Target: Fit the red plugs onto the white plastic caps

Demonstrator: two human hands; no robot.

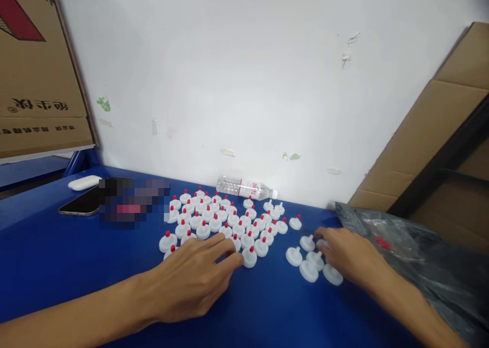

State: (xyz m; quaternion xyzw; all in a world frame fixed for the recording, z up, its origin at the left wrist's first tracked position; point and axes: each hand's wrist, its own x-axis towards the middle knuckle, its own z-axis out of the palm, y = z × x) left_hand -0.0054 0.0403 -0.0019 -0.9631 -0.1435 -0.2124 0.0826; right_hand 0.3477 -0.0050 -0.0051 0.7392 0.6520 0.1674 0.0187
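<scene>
Red-tipped discs (204, 231) crowd the middle; bare tabletop (76, 256) stretches left.

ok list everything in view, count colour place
table: one, blue, foreground
wall: one, white, behind
scraps: several, white and green, wall
bottle: one, clear, lying near wall
red-tipped pieces: dozens, white, centre
untipped pieces: several, white, mostly right
phone: one, dark, left
rounded item: one, white, behind phone
pixelated patch: one, mixed, by phone
dark plastic: one, grey, right
clear bag: one, red inside, on plastic
cardboard pieces: two, brown, both sides
left hand: one, by red-tipped pieces
right hand: one, at untipped pieces
</scene>
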